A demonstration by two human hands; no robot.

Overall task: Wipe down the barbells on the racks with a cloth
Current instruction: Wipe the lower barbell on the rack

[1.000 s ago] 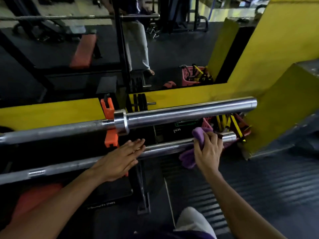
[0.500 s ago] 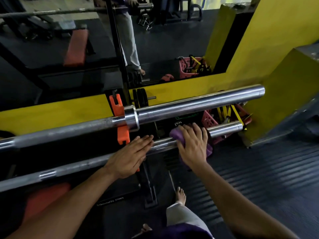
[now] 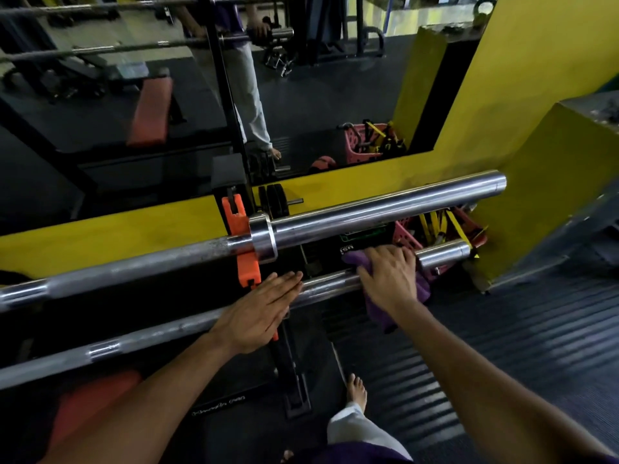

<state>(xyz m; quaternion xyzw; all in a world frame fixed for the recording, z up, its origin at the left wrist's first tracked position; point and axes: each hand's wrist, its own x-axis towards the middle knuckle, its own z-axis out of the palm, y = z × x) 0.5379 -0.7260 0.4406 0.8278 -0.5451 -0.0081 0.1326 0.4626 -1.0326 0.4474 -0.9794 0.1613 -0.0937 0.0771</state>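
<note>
A person wipes the lower barbell [image 3: 187, 329] on a gym rack, the right hand [image 3: 388, 279] gripping a purple cloth [image 3: 378, 309] wrapped over the bar where shaft meets sleeve. A second ago the cloth sat farther out toward the sleeve's end; it has since slid inward, leaving the chrome tip [image 3: 442, 256] exposed and, by the look of it, already covered. The left hand [image 3: 258, 313] stays flat and open, fingers straight, resting against the bar beside the orange rack hook [image 3: 244, 249], apparently steadying it. The upper barbell [image 3: 368, 212] lies just above, untouched by either hand. Judging from this, the stroke is working inward along the lower bar, with its long knurled shaft yet to be wiped.
</note>
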